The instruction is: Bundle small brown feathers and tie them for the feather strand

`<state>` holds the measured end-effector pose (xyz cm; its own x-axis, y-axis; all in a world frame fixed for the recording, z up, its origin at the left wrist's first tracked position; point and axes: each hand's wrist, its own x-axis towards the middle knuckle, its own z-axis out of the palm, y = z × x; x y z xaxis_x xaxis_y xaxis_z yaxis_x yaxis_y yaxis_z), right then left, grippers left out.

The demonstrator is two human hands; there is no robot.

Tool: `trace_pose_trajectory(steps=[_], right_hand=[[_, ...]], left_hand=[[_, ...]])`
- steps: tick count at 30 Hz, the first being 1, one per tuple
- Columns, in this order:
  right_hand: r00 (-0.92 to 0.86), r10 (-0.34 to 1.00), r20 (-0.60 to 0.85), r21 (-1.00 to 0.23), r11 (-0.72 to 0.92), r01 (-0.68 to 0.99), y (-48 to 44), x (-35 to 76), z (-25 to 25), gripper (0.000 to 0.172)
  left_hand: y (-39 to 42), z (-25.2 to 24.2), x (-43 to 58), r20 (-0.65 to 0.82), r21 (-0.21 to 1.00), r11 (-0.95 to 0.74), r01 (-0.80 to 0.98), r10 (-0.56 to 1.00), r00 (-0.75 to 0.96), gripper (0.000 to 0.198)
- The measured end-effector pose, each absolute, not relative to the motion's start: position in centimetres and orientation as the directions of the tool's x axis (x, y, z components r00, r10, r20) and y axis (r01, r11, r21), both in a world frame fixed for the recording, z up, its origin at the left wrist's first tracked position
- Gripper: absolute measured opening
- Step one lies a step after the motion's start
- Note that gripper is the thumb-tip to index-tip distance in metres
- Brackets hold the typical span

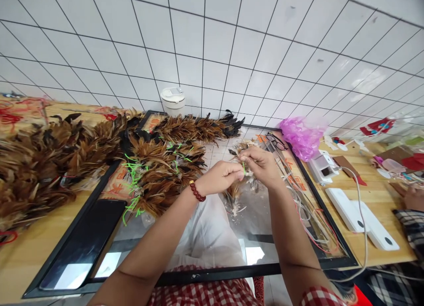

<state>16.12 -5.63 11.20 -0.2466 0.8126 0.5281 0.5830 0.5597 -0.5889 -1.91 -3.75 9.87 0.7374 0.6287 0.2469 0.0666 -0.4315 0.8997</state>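
My left hand point(220, 177) and my right hand point(261, 164) meet over the glass panel point(185, 248), fingertips pinched together. Between them runs a thin green tie point(244, 167) around a small bundle of brown feathers point(236, 193) that hangs below my hands. The left wrist wears a dark red bead bracelet point(197, 191). Just left of my hands lies a heap of tied brown feather bundles with green ties point(159, 173).
A larger pile of brown feathers point(43, 164) covers the wooden table at left. A white lidded cup point(172, 100) stands by the tiled wall. Glasses point(276, 141), a pink plastic bag point(303, 136), white devices point(361, 217) and cables lie right. Another person's hand point(414, 196) shows at far right.
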Motion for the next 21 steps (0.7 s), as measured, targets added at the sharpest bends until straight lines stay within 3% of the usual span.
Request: trace_pose_trajectory(steps=[3,6,9,12,15,18,21], right_hand=[[-0.235,0.824,0.515,-0.616,0.547,0.567,-5.5,16.3,11.2,0.021],[-0.376,0.786,0.491,-0.488,0.606,0.628,-6.2,15.3,11.4,0.019],[-0.336,0.779,0.530,-0.362,0.566,0.741,-6.9,14.3,11.7,0.016],[-0.241,0.775,0.584,-0.383,0.524,0.761,-7.2,14.1,12.0,0.016],[-0.132,0.766,0.629,-0.524,0.543,0.656,-7.2,14.7,12.4,0.014],[-0.013,0.790,0.613,-0.663,0.524,0.534,-7.0,15.1,12.5,0.018],[-0.139,0.859,0.493,-0.759,0.502,0.414,-6.5,15.0,12.0,0.032]], left_hand=[[-3.2,9.9,-1.9,0.273,0.953,-0.303,-0.029,0.808,0.522,0.030],[-2.9,9.3,-1.7,0.269,0.934,-0.330,0.138,0.902,0.338,0.027],[-3.5,9.0,-1.5,0.329,0.785,-0.471,0.402,0.867,0.375,0.016],[-4.4,9.2,-1.2,0.357,0.714,-0.553,0.430,0.815,0.455,0.011],[-4.4,9.3,-1.0,0.340,0.834,-0.486,0.259,0.825,0.452,0.029],[-3.9,9.2,-0.7,0.285,0.957,-0.282,-0.068,0.867,0.408,0.038],[-3.5,9.0,-0.7,0.172,0.958,-0.061,-0.281,0.903,0.393,0.035]])
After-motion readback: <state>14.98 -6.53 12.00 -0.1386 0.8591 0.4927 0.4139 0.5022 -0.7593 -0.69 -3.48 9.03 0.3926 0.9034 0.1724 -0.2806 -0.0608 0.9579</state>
